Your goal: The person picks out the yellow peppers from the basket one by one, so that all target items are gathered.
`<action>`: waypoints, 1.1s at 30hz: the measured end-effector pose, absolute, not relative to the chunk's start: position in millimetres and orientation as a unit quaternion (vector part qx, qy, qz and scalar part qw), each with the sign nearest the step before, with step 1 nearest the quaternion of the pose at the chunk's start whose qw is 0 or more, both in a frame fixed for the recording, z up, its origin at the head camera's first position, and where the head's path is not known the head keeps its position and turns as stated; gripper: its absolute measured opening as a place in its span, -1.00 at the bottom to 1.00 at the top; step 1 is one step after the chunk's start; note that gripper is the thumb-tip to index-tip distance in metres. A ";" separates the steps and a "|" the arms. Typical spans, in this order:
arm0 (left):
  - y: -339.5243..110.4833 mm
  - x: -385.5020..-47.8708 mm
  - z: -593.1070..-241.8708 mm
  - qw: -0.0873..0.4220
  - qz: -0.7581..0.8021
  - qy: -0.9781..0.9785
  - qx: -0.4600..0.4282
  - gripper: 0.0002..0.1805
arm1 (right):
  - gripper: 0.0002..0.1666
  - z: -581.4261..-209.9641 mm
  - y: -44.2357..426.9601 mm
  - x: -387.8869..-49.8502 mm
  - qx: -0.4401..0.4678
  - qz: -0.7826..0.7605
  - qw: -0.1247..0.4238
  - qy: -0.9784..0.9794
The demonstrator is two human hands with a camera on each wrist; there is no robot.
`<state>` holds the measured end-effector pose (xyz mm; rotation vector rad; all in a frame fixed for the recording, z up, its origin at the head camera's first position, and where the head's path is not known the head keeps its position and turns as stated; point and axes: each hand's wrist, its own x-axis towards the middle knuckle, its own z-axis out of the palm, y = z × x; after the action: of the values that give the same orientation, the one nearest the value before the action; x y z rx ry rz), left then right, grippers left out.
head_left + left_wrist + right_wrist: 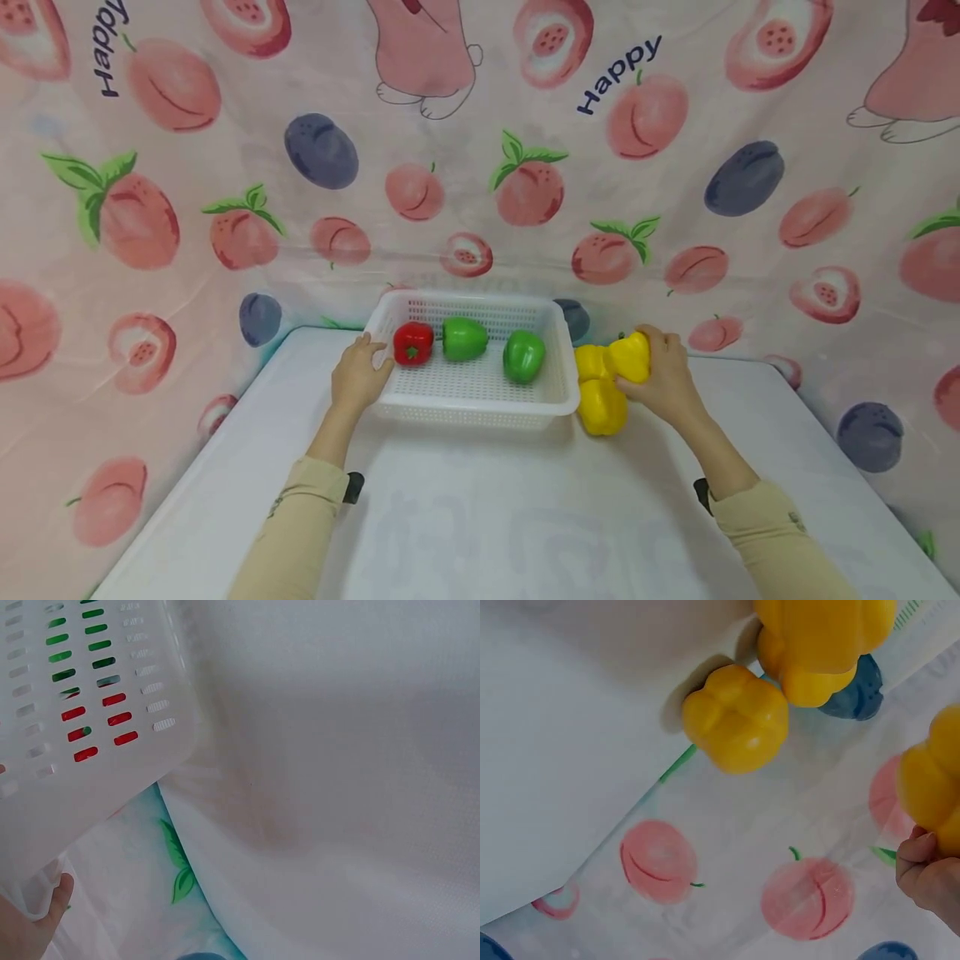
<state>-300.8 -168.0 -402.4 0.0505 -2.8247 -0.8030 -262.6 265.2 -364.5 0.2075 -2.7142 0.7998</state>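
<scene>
My left hand (362, 372) grips the left rim of a white plastic basket (468, 406), its thumb toward the inside. In the left wrist view the perforated basket (169, 742) fills the upper left, and part of the hand (26, 930) shows at its rim. A red bell pepper (413, 343) and two green bell peppers, one in the middle (464, 339) and one at right (523, 357), lie inside. Right of the basket, my right hand (666, 379) holds a yellow bell pepper (630, 357). Other yellow bell peppers (602, 408) sit close by; the right wrist view shows one (735, 718) apart from the held pepper (934, 780).
The basket and loose peppers stand on a white table (480, 517). A fruit-printed cloth (450, 167) hangs behind the table and along both sides. The table's back edge runs just behind the peppers.
</scene>
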 end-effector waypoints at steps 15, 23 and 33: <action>-168.7 -301.3 -401.6 0.101 -0.269 -0.958 0.012 -0.51 | -0.09 -366.6 284.2 -256.4 0.073 0.267 0.180 -0.944; -167.7 -302.6 -403.0 0.099 -0.267 -0.958 0.006 -0.51 | -0.15 -374.2 289.7 -254.3 0.065 0.263 0.183 -0.945; -169.1 -303.1 -403.0 0.093 -0.268 -0.959 0.008 -0.50 | -0.15 -384.1 292.9 -256.6 0.038 0.268 0.156 -0.950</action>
<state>-303.1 -169.1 -403.0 0.0238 -2.8462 -0.7967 -256.6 292.9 -384.1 0.1077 -2.7208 0.7668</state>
